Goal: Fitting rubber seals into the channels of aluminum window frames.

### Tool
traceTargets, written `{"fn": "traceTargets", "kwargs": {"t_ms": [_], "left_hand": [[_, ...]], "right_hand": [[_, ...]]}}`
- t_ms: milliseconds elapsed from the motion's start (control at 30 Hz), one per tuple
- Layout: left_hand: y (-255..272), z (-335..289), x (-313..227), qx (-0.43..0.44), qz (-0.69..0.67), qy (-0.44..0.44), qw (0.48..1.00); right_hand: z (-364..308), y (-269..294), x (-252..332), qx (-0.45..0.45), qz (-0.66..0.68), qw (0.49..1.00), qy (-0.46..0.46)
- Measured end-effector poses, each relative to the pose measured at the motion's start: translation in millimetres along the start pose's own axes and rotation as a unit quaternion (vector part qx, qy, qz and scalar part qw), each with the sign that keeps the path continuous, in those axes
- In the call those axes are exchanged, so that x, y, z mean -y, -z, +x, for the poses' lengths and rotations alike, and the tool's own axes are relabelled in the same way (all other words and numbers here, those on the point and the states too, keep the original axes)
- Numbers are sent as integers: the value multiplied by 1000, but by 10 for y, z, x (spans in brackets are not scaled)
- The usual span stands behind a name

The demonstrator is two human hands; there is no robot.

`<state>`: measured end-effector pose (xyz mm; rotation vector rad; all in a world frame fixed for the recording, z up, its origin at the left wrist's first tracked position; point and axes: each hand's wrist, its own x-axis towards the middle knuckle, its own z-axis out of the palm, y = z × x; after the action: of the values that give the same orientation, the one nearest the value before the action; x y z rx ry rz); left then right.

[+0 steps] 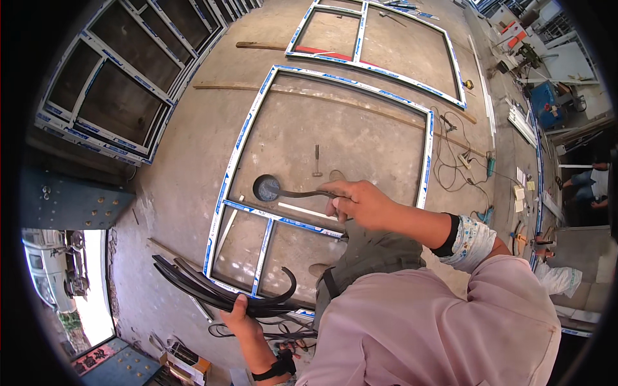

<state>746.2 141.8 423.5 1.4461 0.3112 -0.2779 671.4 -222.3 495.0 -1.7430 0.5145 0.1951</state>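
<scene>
Near the lower left, my left hand [243, 316] is closed round a bundle of long black rubber strips [212, 293], their ends curving out to both sides. My right hand [360, 201] pinches a thin black strip [308, 193] over the large white window frame [246, 136], which lies flat on the floor. The strip's far end reaches a round dark bowl [260, 187] with small grey bits in it; whether the two are joined, I cannot tell. Beyond the bowl, a hammer [317, 161] lies inside the frame. White bars with blue film divide the frame's near part.
Another white frame [360, 32] lies farther off, with wooden battens [212, 86] by the frames. Several frames [96, 96] lean at the upper left. Cables [444, 164] and power tools [491, 165] are on the floor at right. A box [187, 363] stands at lower left.
</scene>
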Motion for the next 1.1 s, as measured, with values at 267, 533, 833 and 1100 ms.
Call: {"fn": "traceTargets", "kwargs": {"t_ms": [267,533,833,1100], "left_hand": [[-1044,1073,-172,-91,31,-5,995],[-2721,2099,-977,-64,102,-38,992],[-4409,3540,-1404,9,117,-53,992],[-6126,5584,-1332,125,135,-1,983]], "right_hand": [[1224,1382,-513,-88,92,992,-24],[2421,2992,-510,-133,80,988,-12],[3083,4244,-385,-266,146,949,-82],[3941,5175,-86,-396,152,893,-151]]}}
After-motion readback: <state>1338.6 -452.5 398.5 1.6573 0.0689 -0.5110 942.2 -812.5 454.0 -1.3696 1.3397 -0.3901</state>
